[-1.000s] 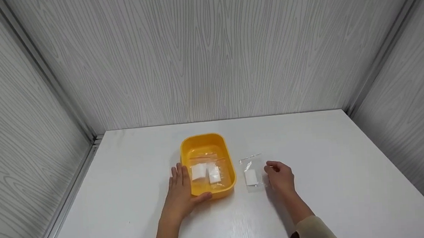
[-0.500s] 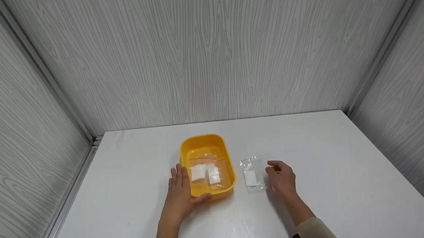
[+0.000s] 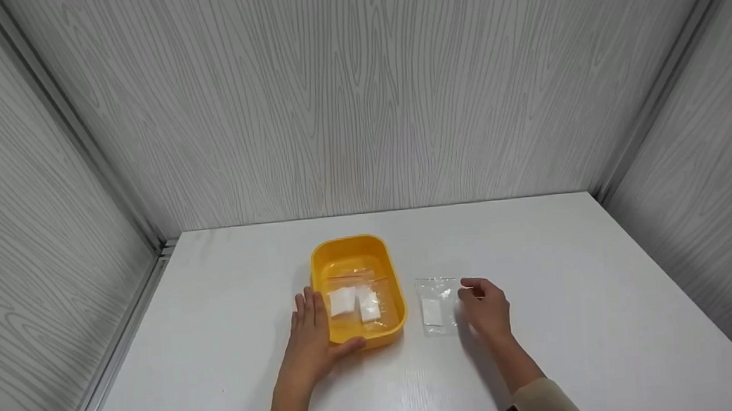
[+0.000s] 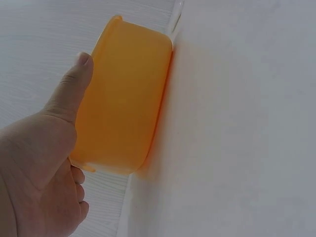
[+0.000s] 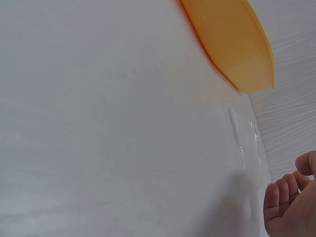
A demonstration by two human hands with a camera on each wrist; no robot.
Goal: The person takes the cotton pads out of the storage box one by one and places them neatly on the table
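A yellow plastic tray [image 3: 351, 254] stands on the white table, holding small clear zip bags, each with a white piece inside: one on the left [image 3: 342, 301] and one on the right [image 3: 369, 304]. Straight fingers of my left hand [image 3: 310, 345] lie along the tray's left side, its thumb against the near rim; the left wrist view shows the thumb [image 4: 71, 89] on the tray wall. To the right, another clear zip bag [image 3: 432, 312] with a white piece lies flat on the table. Beside its right edge my right hand [image 3: 488, 311] hovers, fingers loosely curled, holding nothing visible.
The white table [image 3: 568, 282] spreads to both sides of the tray. A grey wood-grain panel [image 3: 360, 104] closes off the back, with similar panels at left [image 3: 36, 219] and right [image 3: 701, 178].
The zip bag beside my right hand has turned slightly and its top edge now lies straighter. Both hands stay nearly in place; the view has tilted up slightly.
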